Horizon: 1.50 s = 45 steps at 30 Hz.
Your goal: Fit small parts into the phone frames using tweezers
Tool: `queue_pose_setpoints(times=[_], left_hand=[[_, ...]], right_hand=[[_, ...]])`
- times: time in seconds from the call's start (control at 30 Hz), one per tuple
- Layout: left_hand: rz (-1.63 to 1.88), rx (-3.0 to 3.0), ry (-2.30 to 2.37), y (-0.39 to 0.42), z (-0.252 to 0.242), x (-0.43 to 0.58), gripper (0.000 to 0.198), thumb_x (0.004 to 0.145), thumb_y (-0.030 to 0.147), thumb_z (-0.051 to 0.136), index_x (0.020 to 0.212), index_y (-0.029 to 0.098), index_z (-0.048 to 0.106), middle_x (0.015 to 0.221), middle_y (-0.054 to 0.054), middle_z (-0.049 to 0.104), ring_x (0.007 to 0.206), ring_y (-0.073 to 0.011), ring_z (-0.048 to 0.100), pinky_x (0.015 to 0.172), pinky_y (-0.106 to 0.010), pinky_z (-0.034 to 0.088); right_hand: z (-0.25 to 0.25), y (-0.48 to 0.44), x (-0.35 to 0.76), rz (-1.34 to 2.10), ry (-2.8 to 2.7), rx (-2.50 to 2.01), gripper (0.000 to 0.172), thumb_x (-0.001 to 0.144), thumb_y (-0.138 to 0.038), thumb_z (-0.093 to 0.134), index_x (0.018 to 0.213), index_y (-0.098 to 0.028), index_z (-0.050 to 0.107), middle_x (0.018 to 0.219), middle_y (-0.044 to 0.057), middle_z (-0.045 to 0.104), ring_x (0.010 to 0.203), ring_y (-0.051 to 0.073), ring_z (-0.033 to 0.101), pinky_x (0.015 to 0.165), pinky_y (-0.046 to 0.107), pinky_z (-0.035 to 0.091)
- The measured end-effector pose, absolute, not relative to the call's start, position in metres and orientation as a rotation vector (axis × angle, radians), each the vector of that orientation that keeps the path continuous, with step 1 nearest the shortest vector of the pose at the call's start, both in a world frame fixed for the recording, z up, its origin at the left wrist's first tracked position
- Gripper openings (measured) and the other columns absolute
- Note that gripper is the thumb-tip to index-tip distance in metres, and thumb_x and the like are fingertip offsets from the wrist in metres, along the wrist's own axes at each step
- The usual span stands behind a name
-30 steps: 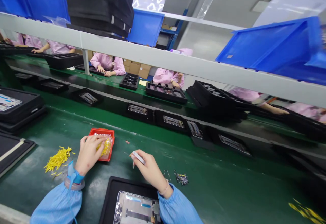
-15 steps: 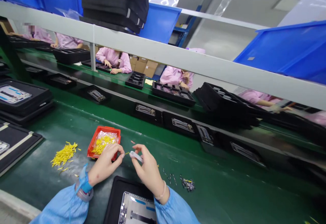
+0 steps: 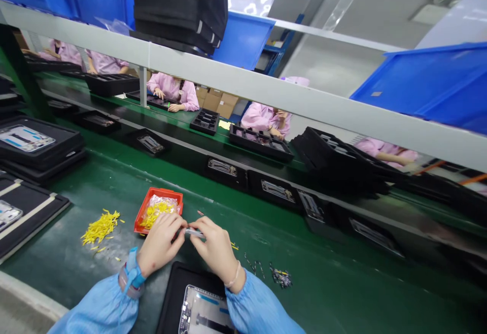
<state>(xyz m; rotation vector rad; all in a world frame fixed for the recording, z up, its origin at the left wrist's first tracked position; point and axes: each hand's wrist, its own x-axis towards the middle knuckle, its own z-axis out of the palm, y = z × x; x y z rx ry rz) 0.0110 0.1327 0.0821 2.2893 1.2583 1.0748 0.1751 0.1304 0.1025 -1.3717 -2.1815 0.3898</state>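
Above the near edge of a black tray, my left hand [image 3: 163,238] and my right hand [image 3: 214,246] meet at the fingertips. A small whitish strip [image 3: 195,233] is pinched in my right hand, its near end reaching the left fingers. My left thumb and fingers are closed; what lies between them is hidden. Just behind the left hand stands a red bin [image 3: 142,208] with a clear bag and small yellow pieces [image 3: 157,211]. Below the hands, the black tray [image 3: 171,293] bears a device panel [image 3: 205,308] with blue strips, partly covered by my right sleeve.
A pile of yellow pieces [image 3: 101,227] lies at left, small dark parts [image 3: 280,276] at right. Stacked black trays [image 3: 41,141] stand on the left. Beyond runs a line carrying trays with panels [image 3: 277,191]; people in pink work across it. A white beam [image 3: 236,83] crosses above.
My hands have come together, closing the gap between their fingertips. The tiny yellow piece seen by the left fingertips is now hidden. The view has shifted slightly.
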Motion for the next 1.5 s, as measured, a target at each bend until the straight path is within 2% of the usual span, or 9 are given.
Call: queue_pose_setpoints(times=[0.23, 0.37, 0.47, 0.63, 0.77, 0.83, 0.93, 1.07, 1.5], left_hand=[[1.586, 1.513, 1.516, 0.143, 0.076, -0.004, 0.021, 0.081, 0.039, 0.050, 0.082, 0.021, 0.060, 0.082, -0.003, 0.052, 0.079, -0.0197, 0.056, 0.077, -0.034, 0.047], [1.613, 1.068, 1.251, 0.148, 0.079, -0.008, 0.030, 0.069, 0.046, 0.063, 0.081, 0.020, 0.055, 0.075, 0.001, 0.053, 0.072, -0.0161, 0.054, 0.071, -0.029, 0.047], [1.615, 0.895, 1.088, 0.148, 0.088, -0.006, 0.034, 0.062, 0.045, 0.071, 0.077, 0.019, 0.055, 0.074, 0.001, 0.056, 0.073, -0.0151, 0.055, 0.072, -0.027, 0.047], [1.587, 0.749, 1.012, 0.146, 0.095, -0.002, 0.037, 0.055, 0.043, 0.078, 0.073, 0.018, 0.057, 0.068, 0.003, 0.056, 0.068, -0.0125, 0.054, 0.069, -0.024, 0.046], [1.454, 0.776, 1.031, 0.136, 0.095, 0.008, 0.041, 0.051, 0.044, 0.080, 0.071, 0.017, 0.058, 0.067, 0.001, 0.058, 0.064, -0.0132, 0.054, 0.065, -0.025, 0.045], [1.361, 0.854, 1.027, 0.124, 0.096, 0.015, 0.039, 0.055, 0.047, 0.078, 0.071, 0.017, 0.059, 0.065, 0.000, 0.059, 0.062, -0.0131, 0.054, 0.062, -0.025, 0.045], [1.197, 1.000, 0.993, 0.101, 0.099, 0.027, 0.036, 0.063, 0.049, 0.074, 0.070, 0.017, 0.060, 0.064, 0.000, 0.059, 0.060, -0.0129, 0.053, 0.060, -0.024, 0.045], [1.033, 1.081, 0.971, 0.074, 0.106, 0.042, 0.034, 0.063, 0.050, 0.074, 0.065, 0.018, 0.061, 0.076, -0.004, 0.065, 0.072, -0.0174, 0.060, 0.070, -0.027, 0.049], [0.882, 0.878, 0.984, 0.053, 0.105, 0.058, 0.035, 0.052, 0.048, 0.082, 0.067, 0.017, 0.072, 0.075, -0.009, 0.073, 0.067, -0.0213, 0.067, 0.068, -0.030, 0.056]], right_hand=[[0.119, 0.172, 0.150, 0.416, -2.027, -1.403, 0.020, 0.079, -0.011, 0.051, 0.082, -0.019, 0.069, 0.081, 0.005, 0.067, 0.073, 0.018, 0.062, 0.064, 0.025, 0.044], [0.112, 0.186, 0.120, 0.538, -2.159, -1.475, 0.016, 0.079, -0.017, 0.060, 0.066, -0.021, 0.068, 0.070, 0.003, 0.065, 0.066, 0.018, 0.060, 0.058, 0.025, 0.040], [0.103, 0.189, 0.111, 0.634, -2.074, -1.421, 0.004, 0.073, -0.018, 0.067, 0.076, -0.020, 0.069, 0.075, 0.002, 0.066, 0.068, 0.017, 0.060, 0.061, 0.024, 0.042], [0.107, 0.177, 0.134, 1.050, -1.602, -1.210, 0.029, 0.085, -0.042, 0.052, 0.079, -0.017, 0.065, 0.067, 0.001, 0.062, 0.062, 0.015, 0.057, 0.063, 0.027, 0.047], [0.126, 0.146, 0.169, 1.019, -1.441, -1.071, 0.049, 0.085, -0.062, 0.044, 0.076, -0.018, 0.064, 0.082, 0.005, 0.065, 0.078, 0.018, 0.060, 0.074, 0.030, 0.049], [0.132, 0.125, 0.185, 1.000, -1.360, -1.073, 0.051, 0.085, -0.065, 0.044, 0.074, -0.018, 0.061, 0.076, 0.004, 0.062, 0.065, 0.015, 0.057, 0.062, 0.027, 0.049], [0.135, 0.092, 0.201, 1.070, -1.220, -1.078, 0.045, 0.087, -0.061, 0.044, 0.075, -0.018, 0.056, 0.075, 0.002, 0.059, 0.051, 0.010, 0.052, 0.050, 0.024, 0.048], [0.131, 0.054, 0.214, 1.049, -1.184, -1.076, 0.022, 0.081, -0.042, 0.066, 0.085, -0.022, 0.056, 0.083, 0.001, 0.060, 0.068, 0.013, 0.062, 0.064, 0.026, 0.055], [0.124, 0.017, 0.220, 0.824, -1.198, -1.184, 0.014, 0.078, -0.032, 0.071, 0.079, -0.022, 0.062, 0.073, 0.002, 0.066, 0.069, 0.018, 0.069, 0.062, 0.024, 0.058]])
